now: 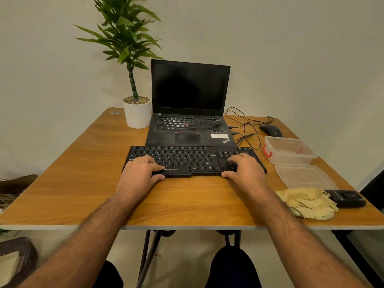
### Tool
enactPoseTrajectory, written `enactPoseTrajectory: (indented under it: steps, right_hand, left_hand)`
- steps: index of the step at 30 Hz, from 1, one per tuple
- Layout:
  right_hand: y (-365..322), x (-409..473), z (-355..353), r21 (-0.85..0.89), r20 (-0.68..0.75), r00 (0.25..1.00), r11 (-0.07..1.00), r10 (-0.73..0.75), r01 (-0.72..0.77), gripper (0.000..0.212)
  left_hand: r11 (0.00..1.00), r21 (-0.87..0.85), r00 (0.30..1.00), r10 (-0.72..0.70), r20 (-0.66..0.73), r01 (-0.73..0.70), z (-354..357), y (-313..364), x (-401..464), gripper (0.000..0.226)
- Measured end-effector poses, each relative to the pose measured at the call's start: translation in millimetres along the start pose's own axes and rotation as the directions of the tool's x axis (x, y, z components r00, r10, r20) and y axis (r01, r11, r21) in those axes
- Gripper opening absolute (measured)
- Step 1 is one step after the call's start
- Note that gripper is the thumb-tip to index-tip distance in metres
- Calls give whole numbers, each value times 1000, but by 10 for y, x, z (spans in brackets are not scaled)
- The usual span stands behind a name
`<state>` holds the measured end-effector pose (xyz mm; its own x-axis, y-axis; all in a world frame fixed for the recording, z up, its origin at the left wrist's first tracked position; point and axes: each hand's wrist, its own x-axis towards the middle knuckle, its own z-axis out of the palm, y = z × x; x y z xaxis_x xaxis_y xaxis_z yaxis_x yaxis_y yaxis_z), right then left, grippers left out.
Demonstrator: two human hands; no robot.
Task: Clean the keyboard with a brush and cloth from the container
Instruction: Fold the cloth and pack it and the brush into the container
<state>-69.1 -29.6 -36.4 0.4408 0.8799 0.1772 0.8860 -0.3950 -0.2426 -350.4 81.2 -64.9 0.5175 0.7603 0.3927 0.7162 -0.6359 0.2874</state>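
1. Two hands grip the black keyboard (193, 161) at the counter's (83, 163) centre: left hand (141, 171) on its 9 o'clock end, right hand (245, 169) on its 3 o'clock end, fingers curled over the keys, thumbs at the near edge.
2. Yellow cloth (307, 203) lies at 4 o'clock.
3. Open clear container (289, 149) sits at 2 o'clock, its lid (305, 176) just nearer.

One head-worn wide-angle camera looks forward and down from close above the bench (87, 183), taking in both forearms, the wall beyond, and the knees below.
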Motion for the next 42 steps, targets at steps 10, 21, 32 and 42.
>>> enactPoseTrajectory:
  steps: [10,21,32,42]
  right_hand:
    - [-58,54,6,-36,0,1000,999,-15,15,59]
    - [-67,155,-65,-57,74,997,998,-11,15,69]
    - [-77,8,-86,-37,28,999,999,-27,28,64]
    - [710,-453,-740,225,-186,966,965,181,-138,48]
  left_hand:
    - [999,-17,999,-46,28,46,-32,-60,80,47]
    - [993,7,992,-114,52,114,-49,-14,112,52]
    - [991,47,988,-128,88,124,-56,305,86,50]
    - [970,-210,977,156,145,-124,355,1786,233,40]
